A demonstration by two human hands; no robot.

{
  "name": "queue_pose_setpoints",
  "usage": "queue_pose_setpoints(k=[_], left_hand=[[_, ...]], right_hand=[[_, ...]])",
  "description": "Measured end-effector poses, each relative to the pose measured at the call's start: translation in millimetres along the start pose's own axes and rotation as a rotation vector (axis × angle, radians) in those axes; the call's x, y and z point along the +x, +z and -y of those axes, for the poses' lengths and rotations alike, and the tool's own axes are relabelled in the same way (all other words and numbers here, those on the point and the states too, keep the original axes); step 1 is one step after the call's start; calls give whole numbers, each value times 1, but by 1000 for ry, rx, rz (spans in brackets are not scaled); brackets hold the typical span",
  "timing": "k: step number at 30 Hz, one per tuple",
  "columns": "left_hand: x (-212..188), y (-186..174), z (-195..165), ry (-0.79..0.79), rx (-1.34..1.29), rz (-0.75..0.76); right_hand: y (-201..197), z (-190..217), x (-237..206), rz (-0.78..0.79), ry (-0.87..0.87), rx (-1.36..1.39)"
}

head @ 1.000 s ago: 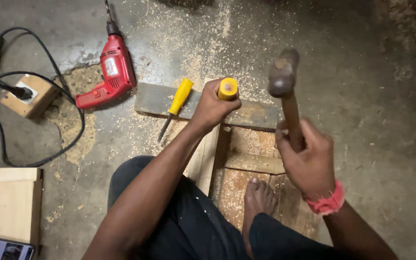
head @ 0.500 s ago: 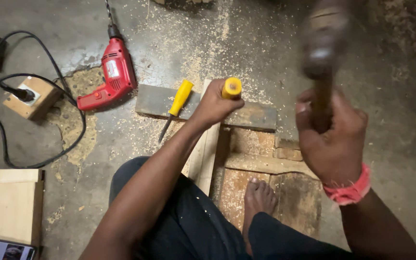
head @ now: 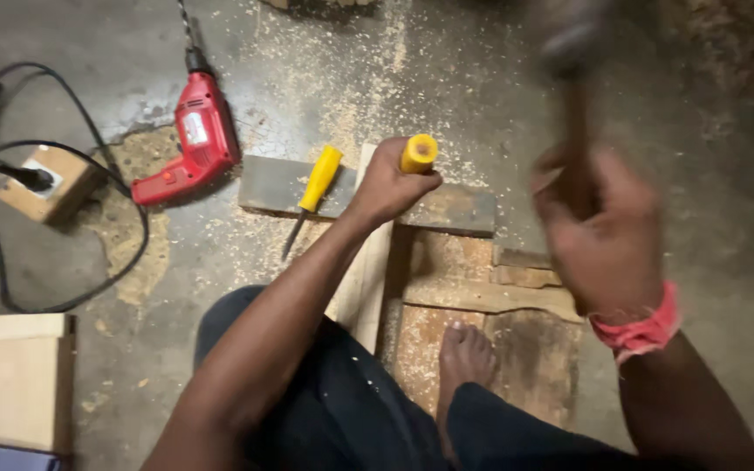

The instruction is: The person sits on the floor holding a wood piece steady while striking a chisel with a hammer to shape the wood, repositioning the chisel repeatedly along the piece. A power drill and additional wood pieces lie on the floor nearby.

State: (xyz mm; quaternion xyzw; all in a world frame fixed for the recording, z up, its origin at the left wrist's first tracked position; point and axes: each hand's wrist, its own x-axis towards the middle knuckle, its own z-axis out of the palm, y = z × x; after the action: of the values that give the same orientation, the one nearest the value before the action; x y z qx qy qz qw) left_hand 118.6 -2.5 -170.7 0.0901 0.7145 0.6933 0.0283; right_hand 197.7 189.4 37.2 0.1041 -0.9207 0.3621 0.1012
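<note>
My left hand (head: 386,185) grips a yellow-handled chisel (head: 418,153) upright, its tip hidden against a pale wooden strip (head: 365,277) that runs toward my leg. My right hand (head: 599,227), blurred by motion, holds a hammer by its handle (head: 576,113); the hammer head (head: 569,39) is raised high, above and to the right of the chisel. A red band sits on my right wrist. My bare foot (head: 464,353) rests on a brown board (head: 525,349).
A second yellow-handled chisel (head: 311,196) lies on a dark flat board (head: 277,185). A red electric drill (head: 194,139) lies at the upper left, its black cable leading to a wooden socket block (head: 45,179). Pale wood blocks (head: 15,379) sit at lower left. Sawdust covers the concrete floor.
The hammer has swung up from near the chisel top to high above it, and my right hand now blurs. My left hand stays on the chisel.
</note>
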Motion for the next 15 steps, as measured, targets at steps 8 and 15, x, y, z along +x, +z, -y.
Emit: queue_pose_setpoints(k=[8,15], left_hand=[[-16,-4,-10,-202,-191,79],[-24,-3,-4,-22,-94,137]], right_hand=[[67,-61,-12,444,-2,-286],[-1,-38,4,88,-17,55]])
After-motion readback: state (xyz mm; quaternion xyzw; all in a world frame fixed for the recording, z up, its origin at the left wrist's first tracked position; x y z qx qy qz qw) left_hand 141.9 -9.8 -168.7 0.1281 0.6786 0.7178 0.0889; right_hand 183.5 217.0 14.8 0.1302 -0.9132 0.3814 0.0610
